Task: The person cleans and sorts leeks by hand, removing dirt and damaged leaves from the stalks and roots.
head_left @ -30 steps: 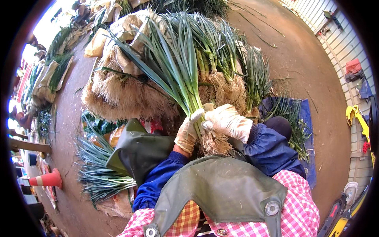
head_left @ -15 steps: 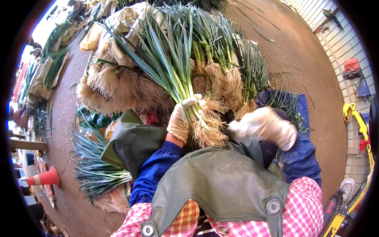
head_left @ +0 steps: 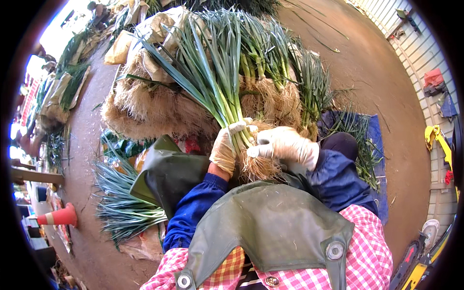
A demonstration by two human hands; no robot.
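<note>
My left hand (head_left: 226, 145), in a pale glove, is wrapped round the lower white stems of a bunch of green onions (head_left: 224, 99). The long green leaves fan up and to the left, and stringy tan roots (head_left: 258, 166) hang below the fist. From the right, my gloved right hand (head_left: 287, 146) meets the same bunch at the stem bases and roots. Its fingers are closed there, partly hiding the roots.
Beyond my hands lie root-ended bundles (head_left: 154, 108) and more green onions (head_left: 266, 58). Another pile (head_left: 128, 205) is at my left on sacking. A blue tarp (head_left: 377, 145) with loose leaves lies right. An orange cone (head_left: 60, 216) stands far left; yellow-framed equipment (head_left: 440, 142) is far right.
My right hand has moved left and inward, from blurred and apart to touching the stem bases and roots. My left hand keeps its hold, and the whole view has shifted slightly.
</note>
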